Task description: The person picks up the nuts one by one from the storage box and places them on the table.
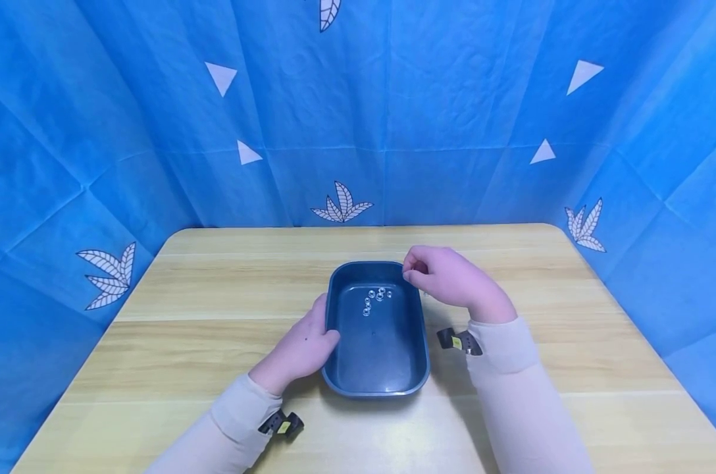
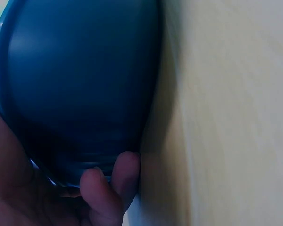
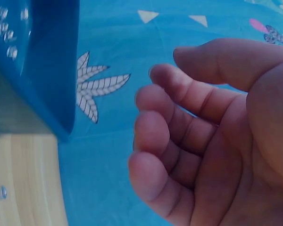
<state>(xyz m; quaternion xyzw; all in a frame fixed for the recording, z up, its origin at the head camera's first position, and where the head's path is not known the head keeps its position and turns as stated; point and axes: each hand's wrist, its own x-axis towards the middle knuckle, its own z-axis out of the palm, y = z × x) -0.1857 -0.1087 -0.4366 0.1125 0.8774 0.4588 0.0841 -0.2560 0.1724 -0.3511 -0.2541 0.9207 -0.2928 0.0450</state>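
Note:
A deep dark-blue plastic tray (image 1: 376,368) sits before me. Several small clear beads (image 1: 382,290) lie on its floor toward the far end. My left hand (image 1: 301,345) grips the tray's left side, thumb over the rim, and in the left wrist view its fingers (image 2: 100,190) curl against the outer wall. By the far right corner of the tray hovers my right hand (image 1: 453,276). Its fingers are loosely bent, and in the right wrist view a gap shows between thumb and index finger (image 3: 167,80), with nothing visible between them.
Another clear bead (image 3: 1,192) lies on the wooden tabletop (image 1: 216,283), just right of the tray and mostly behind the right hand in the head view. A blue patterned cloth (image 1: 387,99) hangs behind the table and along both sides.

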